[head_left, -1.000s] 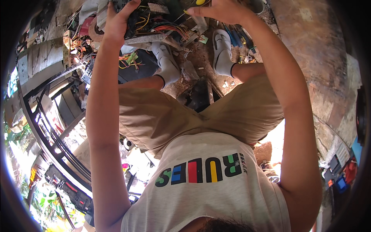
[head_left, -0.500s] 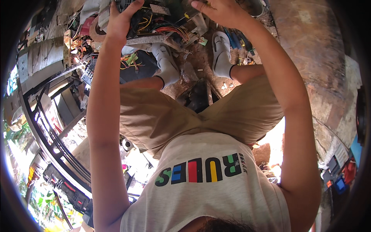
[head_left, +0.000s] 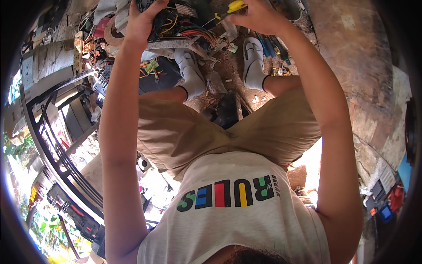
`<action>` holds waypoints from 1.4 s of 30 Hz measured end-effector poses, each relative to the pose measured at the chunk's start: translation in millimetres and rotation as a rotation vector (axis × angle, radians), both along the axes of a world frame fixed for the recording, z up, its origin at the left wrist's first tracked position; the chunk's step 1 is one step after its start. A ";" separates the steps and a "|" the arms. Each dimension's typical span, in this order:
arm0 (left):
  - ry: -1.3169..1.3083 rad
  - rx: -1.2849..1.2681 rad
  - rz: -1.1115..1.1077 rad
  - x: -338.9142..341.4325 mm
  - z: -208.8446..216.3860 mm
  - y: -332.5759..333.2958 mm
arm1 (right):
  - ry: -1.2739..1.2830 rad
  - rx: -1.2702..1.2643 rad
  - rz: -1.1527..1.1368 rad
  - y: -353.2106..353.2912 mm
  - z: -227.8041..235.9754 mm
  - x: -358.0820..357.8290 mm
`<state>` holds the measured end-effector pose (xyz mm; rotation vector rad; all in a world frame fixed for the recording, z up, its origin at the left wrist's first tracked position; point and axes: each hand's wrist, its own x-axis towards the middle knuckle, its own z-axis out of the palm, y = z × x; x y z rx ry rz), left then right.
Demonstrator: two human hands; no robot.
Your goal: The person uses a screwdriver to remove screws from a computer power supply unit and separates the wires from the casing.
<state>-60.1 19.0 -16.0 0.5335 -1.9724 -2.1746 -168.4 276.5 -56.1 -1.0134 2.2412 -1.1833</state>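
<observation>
Nearest the camera is the person's white shirt (head_left: 233, 207), then tan shorts (head_left: 211, 132) and white shoes (head_left: 253, 61) on littered ground. Beyond the knees the left hand (head_left: 143, 22) grips the edge of an open electronics chassis (head_left: 184, 24), fingers curled over it; it is packed with coloured wires and a circuit board. The right hand (head_left: 257, 15) is closed around a yellow-handled screwdriver (head_left: 231, 8), its long axis running left and slightly down toward the chassis, the tip probably among the wiring
</observation>
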 end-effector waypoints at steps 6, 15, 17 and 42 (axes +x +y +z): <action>-0.126 0.175 0.119 2.8 -13.2 -9.2 | -0.092 -0.020 -0.104 -4.2 -24.4 -6.9; 0.030 0.220 0.403 85.6 -96.9 46.2 | -0.520 0.040 -0.294 19.5 -81.3 -8.0; 0.162 -0.010 0.489 95.6 -128.7 76.1 | -0.634 -0.002 -0.382 10.6 -74.6 3.2; -0.207 -0.076 0.729 91.8 -120.1 103.1 | -0.591 0.194 -0.469 12.3 -64.9 -11.4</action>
